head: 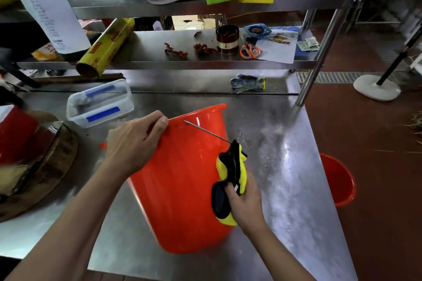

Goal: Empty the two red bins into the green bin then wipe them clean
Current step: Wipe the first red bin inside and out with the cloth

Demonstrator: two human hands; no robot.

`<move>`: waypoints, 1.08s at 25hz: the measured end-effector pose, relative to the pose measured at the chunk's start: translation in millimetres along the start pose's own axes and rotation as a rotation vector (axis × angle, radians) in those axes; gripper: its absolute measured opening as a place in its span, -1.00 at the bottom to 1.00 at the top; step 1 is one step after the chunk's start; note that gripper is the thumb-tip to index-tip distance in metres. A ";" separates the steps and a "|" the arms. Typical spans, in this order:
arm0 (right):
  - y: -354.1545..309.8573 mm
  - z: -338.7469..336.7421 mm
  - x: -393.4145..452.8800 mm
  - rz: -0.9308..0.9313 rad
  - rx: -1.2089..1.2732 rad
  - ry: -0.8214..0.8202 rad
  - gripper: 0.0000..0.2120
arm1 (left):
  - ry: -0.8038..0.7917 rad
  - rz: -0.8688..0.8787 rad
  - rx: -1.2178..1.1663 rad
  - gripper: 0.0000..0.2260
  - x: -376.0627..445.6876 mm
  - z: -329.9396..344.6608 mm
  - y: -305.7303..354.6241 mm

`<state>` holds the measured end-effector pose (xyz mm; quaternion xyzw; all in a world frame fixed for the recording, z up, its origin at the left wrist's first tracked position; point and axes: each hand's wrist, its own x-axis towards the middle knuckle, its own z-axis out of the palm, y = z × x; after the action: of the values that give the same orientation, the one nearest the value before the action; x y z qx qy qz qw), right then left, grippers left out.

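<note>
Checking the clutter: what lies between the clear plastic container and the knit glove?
Head view: only bare steel table between clear plastic container and knit glove.

The bin point(182, 189) under the left grip point(134, 141) is bright orange-red, plain, with a thin grey wire handle point(206, 131). The cloth point(230, 182) in the right grip point(244, 201) is yellow and black. Right of that grip, a second bin point(340, 180) shows the same orange-red. The tabletop point(285, 143) is dull silver. Beyond the left grip, a clear box point(100, 102) carries blue clips.
</note>
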<state>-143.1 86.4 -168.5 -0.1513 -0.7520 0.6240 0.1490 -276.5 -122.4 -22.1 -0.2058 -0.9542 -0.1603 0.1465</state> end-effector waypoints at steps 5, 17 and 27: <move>-18.6 -0.8 28.3 -0.021 0.018 0.029 -0.33 | -0.034 0.010 -0.012 -0.66 -2.0 -2.7 7.3; -76.0 -30.5 69.6 -0.244 -0.094 -0.012 -0.29 | 0.002 0.038 -0.037 -0.57 -5.6 -6.6 13.0; -84.9 -30.0 66.0 -0.327 -0.184 -0.045 -0.27 | 0.001 0.179 -0.001 -0.60 -7.3 -5.9 34.6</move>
<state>-194.3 125.6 -77.4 -0.0257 -0.8236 0.5233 0.2171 -253.6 -97.2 -10.8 -0.2901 -0.9319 -0.1470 0.1606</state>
